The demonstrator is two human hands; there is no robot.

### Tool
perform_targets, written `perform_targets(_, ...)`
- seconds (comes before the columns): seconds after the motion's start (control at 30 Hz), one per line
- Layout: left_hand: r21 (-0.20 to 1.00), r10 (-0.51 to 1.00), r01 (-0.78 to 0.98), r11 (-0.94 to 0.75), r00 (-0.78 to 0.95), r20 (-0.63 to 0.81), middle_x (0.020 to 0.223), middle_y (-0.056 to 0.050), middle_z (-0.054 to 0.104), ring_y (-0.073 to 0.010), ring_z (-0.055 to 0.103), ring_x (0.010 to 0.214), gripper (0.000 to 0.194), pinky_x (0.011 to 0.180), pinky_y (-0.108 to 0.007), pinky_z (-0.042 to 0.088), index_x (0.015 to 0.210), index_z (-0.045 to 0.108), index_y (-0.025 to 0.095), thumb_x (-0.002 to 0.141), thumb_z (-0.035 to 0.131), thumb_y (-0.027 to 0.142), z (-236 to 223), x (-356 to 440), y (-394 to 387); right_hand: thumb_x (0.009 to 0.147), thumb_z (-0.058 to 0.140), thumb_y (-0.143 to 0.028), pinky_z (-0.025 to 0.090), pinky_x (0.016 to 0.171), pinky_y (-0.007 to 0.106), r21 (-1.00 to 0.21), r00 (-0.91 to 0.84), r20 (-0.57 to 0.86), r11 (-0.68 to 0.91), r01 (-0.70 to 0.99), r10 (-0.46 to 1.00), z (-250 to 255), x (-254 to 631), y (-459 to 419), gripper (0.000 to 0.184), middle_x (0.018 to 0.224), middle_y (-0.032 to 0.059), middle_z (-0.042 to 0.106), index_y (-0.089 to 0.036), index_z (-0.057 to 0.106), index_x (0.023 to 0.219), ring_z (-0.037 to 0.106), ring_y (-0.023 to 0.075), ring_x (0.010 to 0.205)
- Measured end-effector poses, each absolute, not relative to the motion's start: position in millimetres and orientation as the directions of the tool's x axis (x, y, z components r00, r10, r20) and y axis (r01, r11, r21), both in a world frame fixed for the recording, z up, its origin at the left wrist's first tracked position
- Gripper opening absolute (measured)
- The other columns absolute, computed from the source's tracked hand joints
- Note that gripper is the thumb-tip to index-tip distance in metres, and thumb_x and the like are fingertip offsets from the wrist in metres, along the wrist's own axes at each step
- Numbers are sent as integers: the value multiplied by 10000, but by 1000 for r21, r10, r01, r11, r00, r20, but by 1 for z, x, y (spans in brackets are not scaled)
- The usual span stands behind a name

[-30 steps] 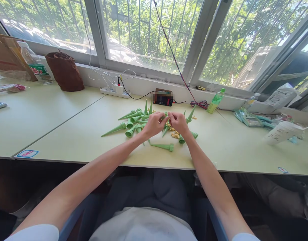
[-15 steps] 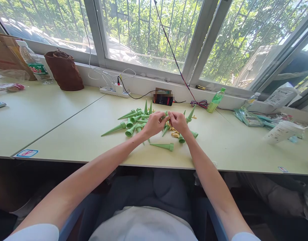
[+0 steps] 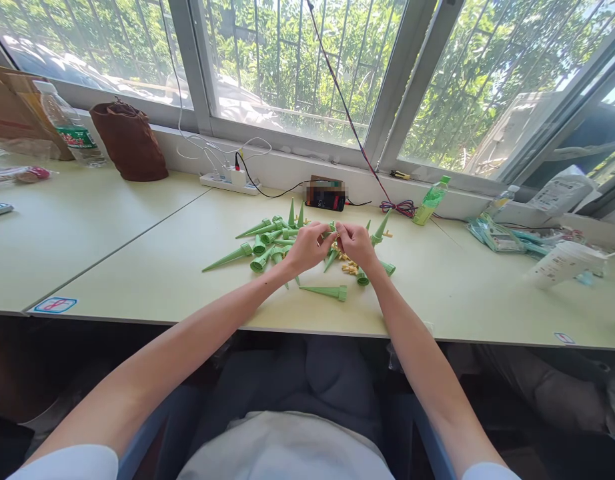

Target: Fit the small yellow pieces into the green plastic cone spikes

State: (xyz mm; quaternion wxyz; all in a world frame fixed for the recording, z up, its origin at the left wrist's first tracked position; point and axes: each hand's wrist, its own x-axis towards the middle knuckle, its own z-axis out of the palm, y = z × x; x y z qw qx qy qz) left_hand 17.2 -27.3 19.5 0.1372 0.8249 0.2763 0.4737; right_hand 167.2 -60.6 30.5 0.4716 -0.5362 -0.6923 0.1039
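Note:
My left hand and my right hand meet fingertip to fingertip over a pile on the table. Closed left fingers hold a green plastic watering spike, mostly hidden behind them. The right fingers are pinched against it; whatever is in that pinch is too small and covered to make out. Left of my hands lie several green spikes, one long spike pointing left. Nearest me, another spike lies on its side. Small yellow valve-like pieces are heaped under my right hand.
Behind the pile a phone leans by the window wall, with a power strip to its left. A brown bag and a water bottle stand far left. A green bottle and a white cup are right.

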Motion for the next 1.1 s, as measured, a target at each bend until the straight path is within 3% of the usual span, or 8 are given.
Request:
perform_targets(0.47,490,604,361,-793,364,709,673,-18,548,-137,487,604,234,604,-282,398,695,562,179,901,519,282,18,17,-22,927,375,-576,316,555,270,-623,3,548,406,668,836,25,168,-55,509,503,-3,466,-200,458,593,413,132,541)
perform_targets(0.7,506,612,349,-789,382,692,664,-19,542,-141,494,604,258,615,-289,406,686,560,179,908,504,299,16,18,-24,938,389,-441,296,572,270,-601,64,612,410,686,789,17,165,-51,408,537,-15,448,-205,421,608,365,128,559)
perform_targets(0.9,519,619,338,-785,388,683,683,-17,544,-136,495,616,236,614,-275,411,705,563,174,901,512,296,17,18,-23,919,387,-343,278,566,264,-586,62,578,361,725,814,11,161,-48,352,531,-22,426,-203,388,597,320,122,557)
perform_targets(1.1,511,611,336,-791,379,696,690,-16,553,-131,497,620,222,608,-268,406,716,568,169,895,523,293,18,17,-22,859,462,-328,292,561,254,-556,11,578,384,737,816,21,169,-52,297,546,-22,439,-178,491,604,344,109,557)
